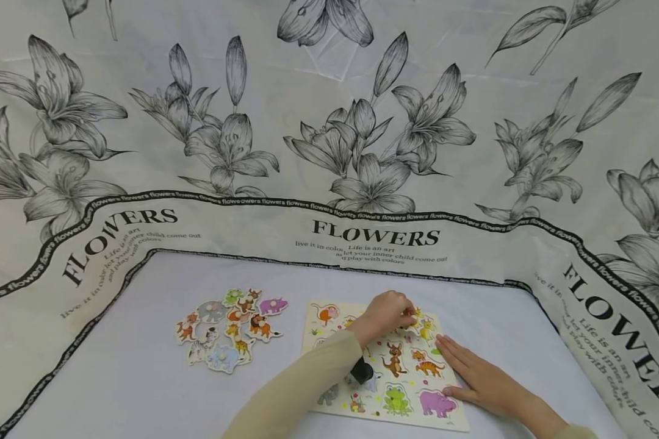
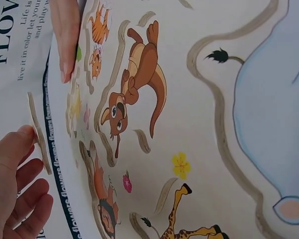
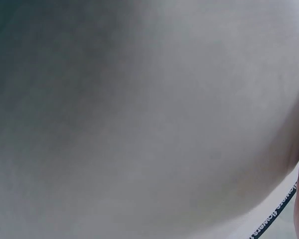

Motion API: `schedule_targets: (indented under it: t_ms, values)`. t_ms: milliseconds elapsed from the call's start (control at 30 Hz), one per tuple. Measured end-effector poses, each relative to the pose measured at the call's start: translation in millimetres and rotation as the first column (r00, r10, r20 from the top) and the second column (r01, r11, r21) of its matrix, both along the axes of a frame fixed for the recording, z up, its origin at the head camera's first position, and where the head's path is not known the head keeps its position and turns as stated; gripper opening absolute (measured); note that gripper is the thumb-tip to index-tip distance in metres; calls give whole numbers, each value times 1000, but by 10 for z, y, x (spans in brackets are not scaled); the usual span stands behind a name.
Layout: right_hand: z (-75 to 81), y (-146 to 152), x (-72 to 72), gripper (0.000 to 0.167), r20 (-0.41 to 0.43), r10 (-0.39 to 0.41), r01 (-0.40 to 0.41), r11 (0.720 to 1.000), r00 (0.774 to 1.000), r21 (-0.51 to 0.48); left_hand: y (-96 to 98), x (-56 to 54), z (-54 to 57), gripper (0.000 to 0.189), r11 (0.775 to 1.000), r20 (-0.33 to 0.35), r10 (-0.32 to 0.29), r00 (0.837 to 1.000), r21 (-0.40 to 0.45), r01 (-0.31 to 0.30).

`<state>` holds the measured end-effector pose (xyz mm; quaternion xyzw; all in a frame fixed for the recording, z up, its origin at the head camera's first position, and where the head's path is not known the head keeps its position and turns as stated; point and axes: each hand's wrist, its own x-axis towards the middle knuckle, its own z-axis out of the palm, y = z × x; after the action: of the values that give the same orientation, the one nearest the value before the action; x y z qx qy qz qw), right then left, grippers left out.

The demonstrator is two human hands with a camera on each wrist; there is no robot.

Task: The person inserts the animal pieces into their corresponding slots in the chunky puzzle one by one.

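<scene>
My left hand (image 1: 390, 314) is over the far right part of a wooden animal puzzle board (image 1: 461, 421). In the left wrist view, its thumb and fingers pinch a thin puzzle piece (image 2: 39, 134), seen edge-on, so its picture is hidden. Against the board's right edge lies my right hand (image 1: 486, 381), fingers straight, near the tiger and the purple hippo (image 1: 438, 403). Outlined recesses around a printed kangaroo (image 2: 139, 79) and a giraffe show close up. The right wrist view is mostly a pale blur, with a bit of hand at its right edge.
Left of the board, a heap of loose animal pieces lies on the white cloth, among them an elephant (image 1: 211, 311), a lion (image 1: 263, 327) and a purple hippo piece (image 1: 273, 306). Behind rises a flower-printed cloth (image 1: 373, 235) with a black border.
</scene>
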<state>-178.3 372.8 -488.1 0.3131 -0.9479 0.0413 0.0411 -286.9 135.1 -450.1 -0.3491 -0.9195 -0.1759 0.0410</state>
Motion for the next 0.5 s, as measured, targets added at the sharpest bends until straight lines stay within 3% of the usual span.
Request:
schedule_targets:
  t_ms: [233,500]
  values:
    - [-9,6,-7,80,44,-22,23,1000,999,-9,69,-38,-59,20,1000,7,-25,1000,-5,25]
    - [8,7,6,79,-8,0,0,1000,1000,4,163,-38,-110,21,999,29,-37,999,3,36]
